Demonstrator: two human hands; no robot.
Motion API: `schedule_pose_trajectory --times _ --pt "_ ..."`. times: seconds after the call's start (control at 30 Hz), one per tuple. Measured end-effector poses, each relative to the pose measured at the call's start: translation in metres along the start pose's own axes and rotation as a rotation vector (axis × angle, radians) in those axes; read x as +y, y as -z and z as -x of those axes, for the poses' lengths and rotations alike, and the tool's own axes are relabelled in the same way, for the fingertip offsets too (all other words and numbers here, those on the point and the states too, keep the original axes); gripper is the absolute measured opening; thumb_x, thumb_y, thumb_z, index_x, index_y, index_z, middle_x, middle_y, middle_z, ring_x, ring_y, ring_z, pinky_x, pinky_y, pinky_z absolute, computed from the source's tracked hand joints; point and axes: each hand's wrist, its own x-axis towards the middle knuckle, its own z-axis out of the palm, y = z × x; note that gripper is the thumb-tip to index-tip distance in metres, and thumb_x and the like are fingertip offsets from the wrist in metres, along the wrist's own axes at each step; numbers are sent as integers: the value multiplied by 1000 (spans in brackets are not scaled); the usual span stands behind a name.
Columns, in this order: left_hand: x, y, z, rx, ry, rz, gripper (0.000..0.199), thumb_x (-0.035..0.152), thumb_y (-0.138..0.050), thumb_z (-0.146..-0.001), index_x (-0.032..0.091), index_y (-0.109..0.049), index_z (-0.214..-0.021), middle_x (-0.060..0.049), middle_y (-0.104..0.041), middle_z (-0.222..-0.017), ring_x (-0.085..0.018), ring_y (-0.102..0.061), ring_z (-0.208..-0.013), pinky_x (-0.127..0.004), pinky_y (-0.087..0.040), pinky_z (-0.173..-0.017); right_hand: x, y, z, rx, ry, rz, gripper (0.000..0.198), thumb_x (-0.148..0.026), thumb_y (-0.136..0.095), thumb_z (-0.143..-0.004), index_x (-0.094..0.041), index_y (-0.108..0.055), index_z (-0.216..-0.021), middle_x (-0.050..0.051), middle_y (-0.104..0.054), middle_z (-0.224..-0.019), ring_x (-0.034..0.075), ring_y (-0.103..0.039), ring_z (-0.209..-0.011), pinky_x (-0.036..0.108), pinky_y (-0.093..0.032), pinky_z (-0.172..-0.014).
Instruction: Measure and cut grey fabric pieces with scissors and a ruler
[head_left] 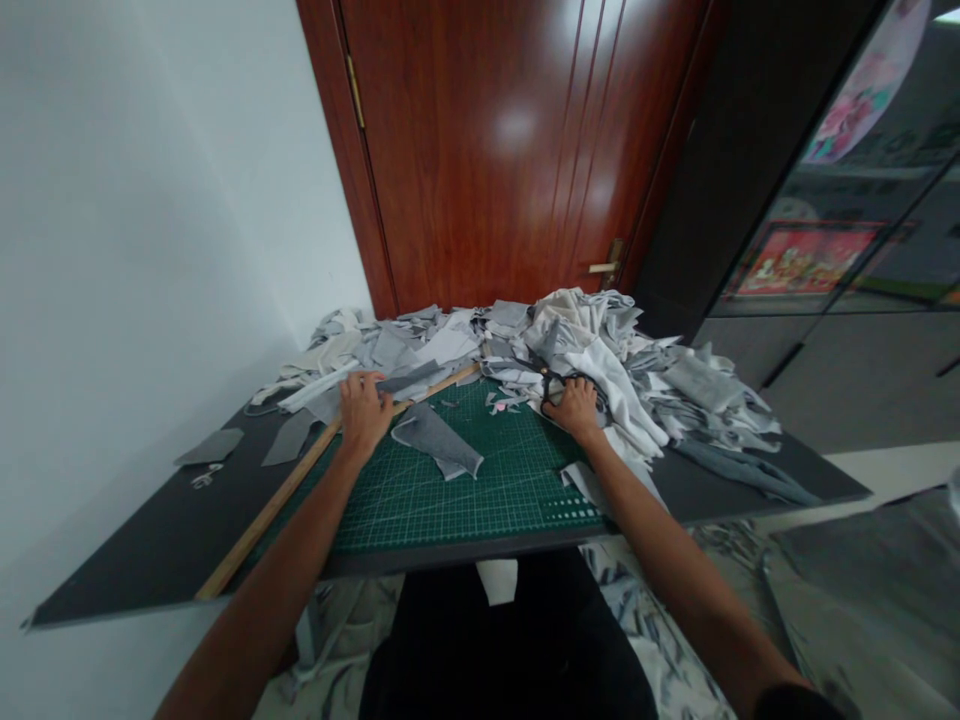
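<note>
My right hand [577,408] grips the black handles of a pair of scissors [546,374], whose dark blades point left into the scraps. My left hand [364,412] is over the wooden strip [300,470], beside a dark grey fabric strip [410,378]. Its thumb and fingers are loosely bent and apart, with nothing visible between them. A grey fabric piece [439,440] lies between my hands on the green cutting mat [450,512]. Another grey piece [585,485] is under my right forearm.
Heaped fabric scraps [450,340] line the back of the dark table [142,530], with a white cloth [619,395] on the right. A reddish wooden door [480,160] stands behind, a white wall [172,200] at left. More scraps [637,620] litter the floor.
</note>
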Motion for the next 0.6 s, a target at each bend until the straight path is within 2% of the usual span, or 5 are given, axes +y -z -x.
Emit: schedule_pose_trajectory --times 0.1,0.17,0.4,0.5,0.6 --pt "-6 18 0 31 81 -160 37 17 -49 -89 12 -63 -123 -21 -58 -128 -41 -50 -128 -54 -41 -110 1 -1 -1 -6 1 -6 63 -46 -66 -84 -1 -57 -127 27 -58 -129 40 -49 -123 46 -37 -103" --pt "-11 25 4 2 176 -217 41 20 -50 -89 10 -61 -127 -23 -60 -126 -43 -54 -125 -56 -44 -105 2 -2 -2 -10 3 -8 63 -46 -66 -84 -1 -57 -127 27 -58 -128 40 -49 -123 46 -37 -102" --pt "-33 23 24 -221 571 -284 77 27 -63 -77 0 -44 -147 -40 -49 -143 -55 -46 -136 -70 -42 -102 5 -3 -3 -15 18 -11 61 -45 -64 -85 -2 -57 -128 27 -58 -129 40 -49 -123 47 -37 -103" --pt "-38 24 26 -310 586 -298 76 25 -61 -79 -3 -43 -147 -43 -47 -144 -56 -45 -138 -71 -41 -104 4 -2 -2 -14 14 -10 62 -45 -64 -84 0 -56 -127 28 -58 -130 41 -49 -124 47 -37 -103" --pt "-40 25 26 -308 559 -308 70 23 -57 -85 -5 -44 -147 -45 -49 -140 -56 -49 -136 -70 -42 -104 3 -1 -2 -13 16 -9 62 -45 -64 -84 0 -57 -127 28 -58 -130 41 -50 -123 47 -38 -102"
